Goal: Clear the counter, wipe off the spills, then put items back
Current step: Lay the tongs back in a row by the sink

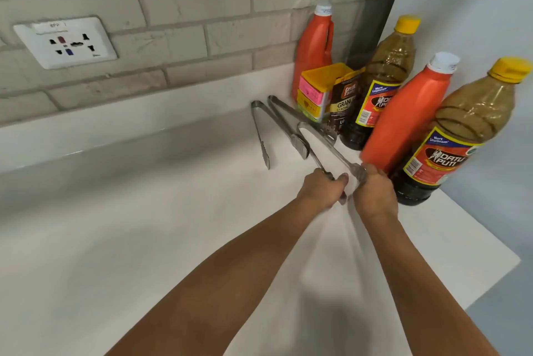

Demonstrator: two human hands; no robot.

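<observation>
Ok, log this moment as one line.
left hand: grips tongs | right hand: holds orange bottle and soy bottle | counter: unsoiled

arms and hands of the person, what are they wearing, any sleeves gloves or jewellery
Both forearms are bare up to the bottom edge of the picture, with no sleeves in view. The left hand and right hand wear no gloves, and no watch, bracelet or ring shows.

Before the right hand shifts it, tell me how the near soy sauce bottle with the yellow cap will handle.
The near soy sauce bottle looks tall and narrow, so a push up high would probably tip it. It appears mostly full, so likely heavy for its size. It leans against the orange bottle gripped with it by the right hand; its smooth plastic may slip.
</observation>
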